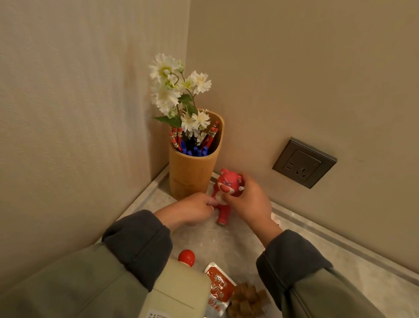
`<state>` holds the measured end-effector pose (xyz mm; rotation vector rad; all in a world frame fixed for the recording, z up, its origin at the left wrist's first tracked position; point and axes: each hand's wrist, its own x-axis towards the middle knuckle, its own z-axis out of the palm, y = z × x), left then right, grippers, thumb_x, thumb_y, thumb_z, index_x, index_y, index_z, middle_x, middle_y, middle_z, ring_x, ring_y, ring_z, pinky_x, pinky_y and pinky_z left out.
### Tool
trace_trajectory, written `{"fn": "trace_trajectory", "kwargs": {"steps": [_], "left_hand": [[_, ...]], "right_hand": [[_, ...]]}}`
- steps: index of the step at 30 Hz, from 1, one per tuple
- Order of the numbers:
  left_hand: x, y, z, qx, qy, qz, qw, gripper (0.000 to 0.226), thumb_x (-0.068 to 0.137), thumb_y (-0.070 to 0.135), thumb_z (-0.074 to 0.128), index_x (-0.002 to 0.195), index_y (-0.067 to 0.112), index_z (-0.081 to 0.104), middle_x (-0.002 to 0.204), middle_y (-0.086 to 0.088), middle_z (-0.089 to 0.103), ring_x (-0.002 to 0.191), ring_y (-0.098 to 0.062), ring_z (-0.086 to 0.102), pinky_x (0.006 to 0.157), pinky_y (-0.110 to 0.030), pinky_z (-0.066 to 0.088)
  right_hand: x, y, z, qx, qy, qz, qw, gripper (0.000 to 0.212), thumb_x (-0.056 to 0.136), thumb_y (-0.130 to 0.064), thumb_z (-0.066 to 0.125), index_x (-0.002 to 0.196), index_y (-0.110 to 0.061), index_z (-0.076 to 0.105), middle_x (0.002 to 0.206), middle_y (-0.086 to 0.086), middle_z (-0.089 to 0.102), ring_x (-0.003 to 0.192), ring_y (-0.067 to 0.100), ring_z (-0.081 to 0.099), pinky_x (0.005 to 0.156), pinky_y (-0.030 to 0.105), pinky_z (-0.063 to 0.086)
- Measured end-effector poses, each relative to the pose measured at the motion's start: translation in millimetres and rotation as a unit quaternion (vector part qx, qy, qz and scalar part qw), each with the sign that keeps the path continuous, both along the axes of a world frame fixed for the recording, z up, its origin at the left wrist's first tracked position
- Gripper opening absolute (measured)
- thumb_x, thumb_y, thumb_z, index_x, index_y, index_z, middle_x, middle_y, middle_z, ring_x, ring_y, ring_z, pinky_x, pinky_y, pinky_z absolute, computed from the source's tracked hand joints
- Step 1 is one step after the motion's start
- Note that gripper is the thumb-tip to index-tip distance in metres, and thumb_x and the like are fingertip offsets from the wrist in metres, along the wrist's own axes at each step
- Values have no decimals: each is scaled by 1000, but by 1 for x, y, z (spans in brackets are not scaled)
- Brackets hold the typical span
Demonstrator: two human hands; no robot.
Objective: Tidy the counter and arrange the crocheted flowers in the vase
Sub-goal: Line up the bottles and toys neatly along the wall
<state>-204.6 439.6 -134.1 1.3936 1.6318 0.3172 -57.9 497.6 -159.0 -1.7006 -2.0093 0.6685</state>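
your left hand [194,209] pinches and your right hand [247,202] grips one pink bear [228,183], beside one vase [190,172] of white flowers [169,85].

Olive-green jacket sleeves [357,311] over dark grey ribbed inner cuffs [141,244]; bare hands [248,203], no rings or watch visible.

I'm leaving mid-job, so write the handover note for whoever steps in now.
Hands: left hand pinches the bear at its side; right hand grips its head.
Things: bear upright, right of the vase in the corner; flowers stand in the vase with pens and pencils. Packet, bottle and cone sit on the counter, nearer the person.
Done: flowers in the vase.
Left: probably place the bear, then clear the near items.
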Motion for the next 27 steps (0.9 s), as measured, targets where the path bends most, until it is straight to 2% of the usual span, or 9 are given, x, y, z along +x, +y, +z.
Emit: {"fn": "trace_trajectory", "kwargs": {"steps": [2, 5, 9, 11, 13, 16, 18, 21, 27], "left_hand": [[0, -2, 5, 5, -4, 1, 1000, 38, 101, 17, 40, 135, 31, 52, 139, 0, 50, 114, -24, 56, 61, -15, 45], [1, -5, 18, 18, -2, -14, 1000, 36, 100, 19, 42, 134, 26, 53, 144, -3, 46, 117, -23, 53, 79, -21, 43], [11, -10, 38, 32, 7, -51, 998, 38, 100, 21, 41, 137, 22, 50, 140, -7, 48, 95, -16, 54, 71, -24, 44], [21, -13, 45, 35, 19, -77, 996, 40, 100, 20, 42, 139, 22, 47, 147, -3, 41, 107, -20, 55, 75, -24, 47], [32, -14, 49, 30, 26, -102, 994, 42, 100, 19, 43, 141, 22, 44, 147, -3, 41, 120, -22, 52, 86, -27, 48], [47, -14, 49, 21, 50, -131, 990, 43, 100, 21, 43, 143, 20, 42, 146, -6, 43, 126, -24, 48, 99, -31, 43], [55, -14, 45, 18, 71, -140, 987, 45, 100, 22, 43, 144, 19, 40, 148, -6, 41, 129, -25, 46, 102, -32, 41], [63, -12, 34, 8, 78, -135, 988, 48, 99, 23, 43, 146, 20, 36, 151, -5, 37, 133, -24, 41, 104, -31, 38], [65, -5, 10, 13, 56, -93, 994, 47, 99, 23, 42, 146, 22, 35, 152, -3, 36, 136, -24, 39, 108, -32, 36]], "right_hand": [[3, -1, 5, -15, 17, 1, 1000, 72, 69, -42, 80, 131, -32, 46, 116, -11, 60, 99, 12, 60, 64, 27, 47], [16, -8, 14, -3, 30, -15, 999, 68, 74, -36, 78, 134, -29, 47, 118, -9, 61, 99, 12, 62, 72, 33, 54], [46, -24, 20, 0, 19, -57, 998, 49, 82, -30, 71, 128, -27, 55, 115, -6, 62, 94, 14, 61, 75, 34, 55], [61, -32, 19, -10, 29, -84, 996, 48, 81, -23, 70, 127, -26, 55, 118, -4, 61, 89, 12, 61, 69, 30, 56], [74, -40, 17, -8, 35, -99, 994, 49, 81, -25, 70, 128, -23, 56, 119, -2, 61, 79, 6, 58, 56, 18, 50], [87, -47, 10, -37, 27, -101, 994, 59, 78, -35, 74, 131, -18, 53, 123, 3, 61, 90, 14, 61, 72, 25, 52], [91, -48, 2, -79, 12, -93, 992, 69, 73, -30, 78, 134, -17, 49, 127, 5, 59, 102, 20, 60, 82, 30, 49], [90, -48, -10, -105, 34, -98, 989, 66, 72, -30, 79, 130, -21, 48, 123, 2, 59, 97, 16, 55, 79, 29, 47], [88, -44, -23, -55, 33, -128, 990, 45, 85, -43, 65, 125, -24, 57, 119, -2, 64, 91, 10, 53, 78, 26, 46]]}}
